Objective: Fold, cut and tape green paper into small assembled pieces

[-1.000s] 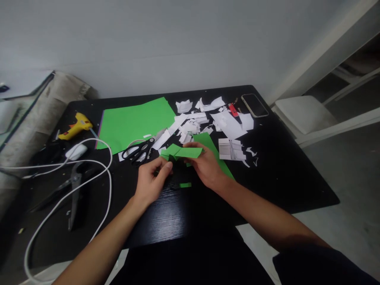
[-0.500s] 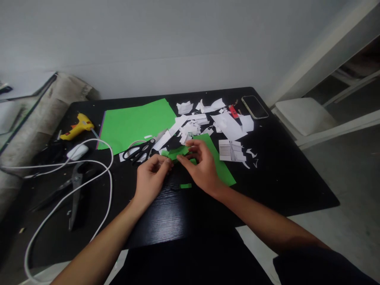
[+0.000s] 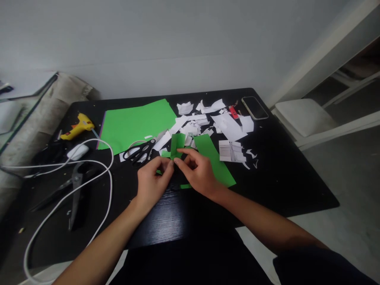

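Left grip [image 3: 154,175] and right grip [image 3: 200,173] pinched on green paper [image 3: 177,143], creased, partly upright

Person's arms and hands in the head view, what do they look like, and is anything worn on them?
The left hand and right hand wear no gloves, and no wristwear shows. Both forearms are uncovered. A dark fabric sleeve covers the right upper arm; the left sleeve is out of view.

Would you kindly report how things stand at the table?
Left hand pinching folded green paper, right hand touching it. Scissors near left hand. White scraps beyond.
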Available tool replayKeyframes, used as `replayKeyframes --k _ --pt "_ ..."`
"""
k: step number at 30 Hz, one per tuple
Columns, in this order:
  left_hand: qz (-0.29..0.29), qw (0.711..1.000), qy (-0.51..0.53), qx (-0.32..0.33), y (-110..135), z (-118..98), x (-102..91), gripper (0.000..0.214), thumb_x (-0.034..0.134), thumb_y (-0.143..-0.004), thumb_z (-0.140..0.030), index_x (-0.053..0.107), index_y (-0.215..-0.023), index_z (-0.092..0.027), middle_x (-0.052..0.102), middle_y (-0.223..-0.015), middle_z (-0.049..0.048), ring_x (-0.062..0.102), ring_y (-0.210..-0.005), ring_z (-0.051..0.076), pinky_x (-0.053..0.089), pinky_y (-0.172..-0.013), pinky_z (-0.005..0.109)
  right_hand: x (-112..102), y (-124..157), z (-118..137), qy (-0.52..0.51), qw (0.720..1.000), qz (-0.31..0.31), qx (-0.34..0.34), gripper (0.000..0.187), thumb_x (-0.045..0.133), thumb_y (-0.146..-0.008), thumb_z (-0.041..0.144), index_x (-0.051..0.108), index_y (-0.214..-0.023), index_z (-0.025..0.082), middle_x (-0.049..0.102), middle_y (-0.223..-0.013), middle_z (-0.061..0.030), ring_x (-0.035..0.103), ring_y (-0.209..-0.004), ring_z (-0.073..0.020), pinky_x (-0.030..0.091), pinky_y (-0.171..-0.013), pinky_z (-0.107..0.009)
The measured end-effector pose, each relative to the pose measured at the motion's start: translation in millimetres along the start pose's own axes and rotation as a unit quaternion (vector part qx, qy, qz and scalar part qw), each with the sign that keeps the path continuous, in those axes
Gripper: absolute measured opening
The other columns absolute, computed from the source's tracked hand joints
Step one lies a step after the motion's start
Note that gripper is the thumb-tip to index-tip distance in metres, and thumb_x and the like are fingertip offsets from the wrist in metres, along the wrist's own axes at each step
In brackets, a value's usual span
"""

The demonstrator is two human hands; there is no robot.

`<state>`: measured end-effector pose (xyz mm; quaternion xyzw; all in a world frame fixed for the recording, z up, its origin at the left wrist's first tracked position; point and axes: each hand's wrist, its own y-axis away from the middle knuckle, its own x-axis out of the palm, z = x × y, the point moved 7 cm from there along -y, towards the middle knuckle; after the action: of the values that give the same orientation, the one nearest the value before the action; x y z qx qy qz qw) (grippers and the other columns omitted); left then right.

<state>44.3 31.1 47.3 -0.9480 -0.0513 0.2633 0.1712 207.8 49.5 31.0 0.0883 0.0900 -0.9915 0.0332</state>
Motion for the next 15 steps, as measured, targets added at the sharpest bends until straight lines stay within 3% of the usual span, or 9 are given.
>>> replayKeyframes --k 6,11,15 --pt "0.02 0.996 -0.055 0.069 2 -6 3.5 0.016 0.068 -0.096 -0.023 0.069 -0.08 -0.019 0.068 -0.067 -0.0024 0.058 -0.056 0.011 0.045 -0.054 0.023 2 -3 -7 -0.082 0.994 0.015 0.072 0.025 0.078 -0.091 0.045 0.073 -0.102 0.023 0.057 -0.059 0.0059 0.051 -0.051 -0.0137 0.043 -0.052 -0.03" --pt "0.03 0.99 -0.086 0.106 2 -9 5.5 0.015 0.067 -0.098 -0.02 0.066 -0.082 -0.019 0.061 -0.067 -0.0036 0.055 -0.057 0.011 0.043 -0.054 0.023 0 -6 -7 -0.075 0.996 0.007 0.052 0.026 0.08 -0.089 0.045 0.069 -0.088 0.021 0.058 -0.061 0.0049 0.051 -0.054 -0.0126 0.04 -0.051 -0.027" --pt "0.004 0.979 -0.101 0.176 1 -20 -0.9 0.011 0.071 -0.096 -0.021 0.064 -0.087 -0.02 0.062 -0.084 0.0015 0.063 -0.079 0.017 0.052 -0.071 0.029 -3 -8 -4 -0.09 0.995 0.006 0.049 0.025 0.082 -0.088 0.043 0.069 -0.086 0.021 0.058 -0.062 0.0049 0.05 -0.054 -0.0117 0.038 -0.05 -0.026"
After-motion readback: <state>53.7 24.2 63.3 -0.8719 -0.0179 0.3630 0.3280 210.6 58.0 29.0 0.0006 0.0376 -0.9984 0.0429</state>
